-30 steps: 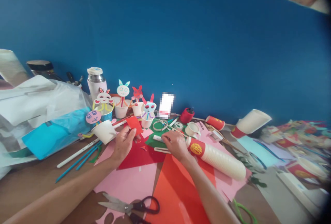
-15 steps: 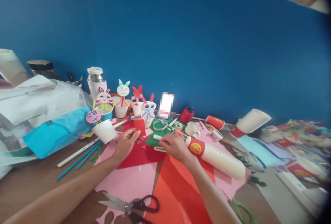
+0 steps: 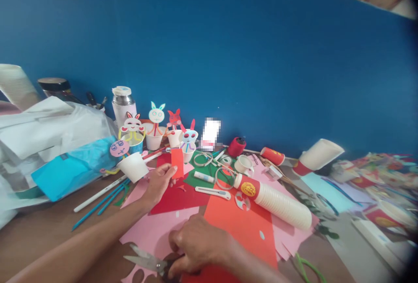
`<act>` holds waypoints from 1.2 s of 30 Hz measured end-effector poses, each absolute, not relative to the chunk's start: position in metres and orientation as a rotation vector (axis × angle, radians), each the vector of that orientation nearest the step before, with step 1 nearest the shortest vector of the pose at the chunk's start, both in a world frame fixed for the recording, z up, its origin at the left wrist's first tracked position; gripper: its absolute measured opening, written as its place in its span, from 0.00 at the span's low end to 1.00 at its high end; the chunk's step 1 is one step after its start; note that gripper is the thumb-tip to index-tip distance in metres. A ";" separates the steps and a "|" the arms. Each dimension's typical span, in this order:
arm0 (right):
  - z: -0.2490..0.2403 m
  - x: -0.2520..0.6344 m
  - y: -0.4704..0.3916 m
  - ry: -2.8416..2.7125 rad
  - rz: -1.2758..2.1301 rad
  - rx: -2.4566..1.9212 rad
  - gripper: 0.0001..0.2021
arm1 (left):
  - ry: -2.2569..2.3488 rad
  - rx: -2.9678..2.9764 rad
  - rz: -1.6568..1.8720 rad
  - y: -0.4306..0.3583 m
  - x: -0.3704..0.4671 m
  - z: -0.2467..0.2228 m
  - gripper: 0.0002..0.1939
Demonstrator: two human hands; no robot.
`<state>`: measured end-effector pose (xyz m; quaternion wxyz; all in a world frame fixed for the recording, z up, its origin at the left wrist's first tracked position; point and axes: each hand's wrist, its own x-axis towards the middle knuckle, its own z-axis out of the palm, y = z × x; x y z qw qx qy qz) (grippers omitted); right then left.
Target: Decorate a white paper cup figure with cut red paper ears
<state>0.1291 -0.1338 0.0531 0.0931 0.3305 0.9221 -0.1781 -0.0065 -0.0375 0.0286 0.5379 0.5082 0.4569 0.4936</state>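
Scissors [image 3: 147, 260] lie partly under the curled right hand [image 3: 197, 241], grip unclear; the left hand [image 3: 160, 181] pinches an orange-red paper strip [image 3: 177, 161].

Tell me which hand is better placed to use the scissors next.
Likely the right hand: it is at the handle end of the scissors, while the left hand, farther from them, pinches a red-orange paper piece.
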 end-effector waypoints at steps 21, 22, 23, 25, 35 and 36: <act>0.055 0.120 -0.159 2.805 -0.335 1.056 0.19 | 1.047 1.201 1.209 -0.029 -0.010 0.029 0.13; 0.055 0.120 -0.160 2.806 -0.314 1.066 0.19 | 1.042 1.186 1.204 -0.030 -0.010 0.029 0.13; 0.055 0.121 -0.160 2.807 -0.301 1.070 0.18 | 1.038 1.171 1.196 -0.030 -0.010 0.029 0.13; 0.056 0.124 -0.161 2.800 -0.298 1.067 0.16 | 1.027 1.155 1.184 -0.030 -0.010 0.029 0.13; 0.069 0.121 -0.160 2.676 -0.370 1.074 0.17 | 1.004 1.213 1.227 -0.026 -0.013 0.034 0.14; 0.071 0.121 -0.160 2.695 -0.379 1.079 0.16 | 1.005 1.222 1.229 -0.026 -0.013 0.036 0.14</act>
